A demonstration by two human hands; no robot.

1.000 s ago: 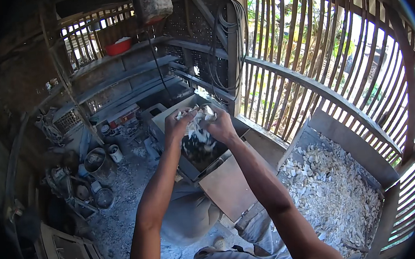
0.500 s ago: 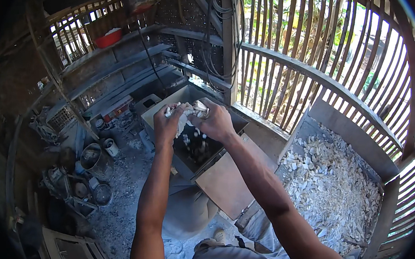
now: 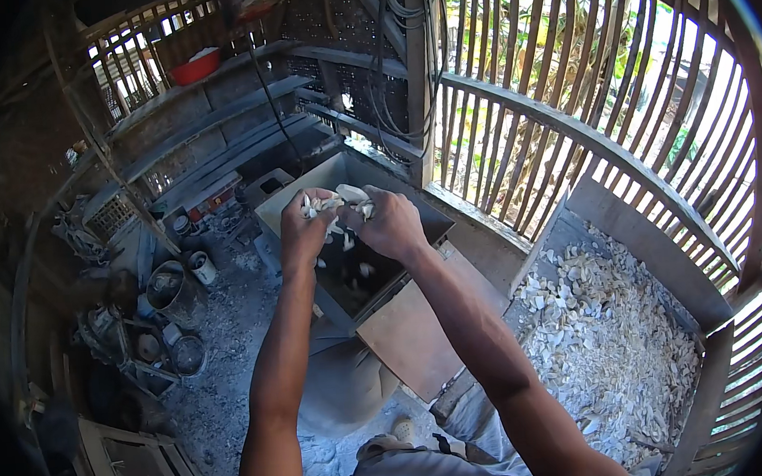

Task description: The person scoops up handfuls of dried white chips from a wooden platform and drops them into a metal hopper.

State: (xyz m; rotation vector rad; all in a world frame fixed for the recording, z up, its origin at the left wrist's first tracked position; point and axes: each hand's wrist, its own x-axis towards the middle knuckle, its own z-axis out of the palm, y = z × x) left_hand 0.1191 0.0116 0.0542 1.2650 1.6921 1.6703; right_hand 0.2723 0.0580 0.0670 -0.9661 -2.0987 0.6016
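Note:
Both hands are raised over an open box-like hopper (image 3: pixel 322 176), each curled around part of a heap of whitish dried chips (image 3: pixel 353 195). My left hand (image 3: pixel 303 231) grips chips on the left side, with some poking out above the fingers. Close beside it, my right hand (image 3: pixel 393 226) clasps more, including a large pale piece on top. Between and below the hands, loose chips (image 3: pixel 365 269) are dropping into the dark inside of the hopper. The fingertips are partly hidden by the chips and the backs of the hands.
A large pile of similar chips (image 3: pixel 604 337) lies in a boarded bay at right. A flat board (image 3: pixel 420 333) adjoins the hopper's near side. Buckets (image 3: pixel 168 289) and clutter stand on the dusty floor at left. A red bowl (image 3: pixel 196 67) sits on a back ledge; slatted walls (image 3: pixel 555 63) surround everything.
The heap in my hands has shrunk and shifted as chips fall from between them into the hopper. Both hands stay in nearly the same place above it.

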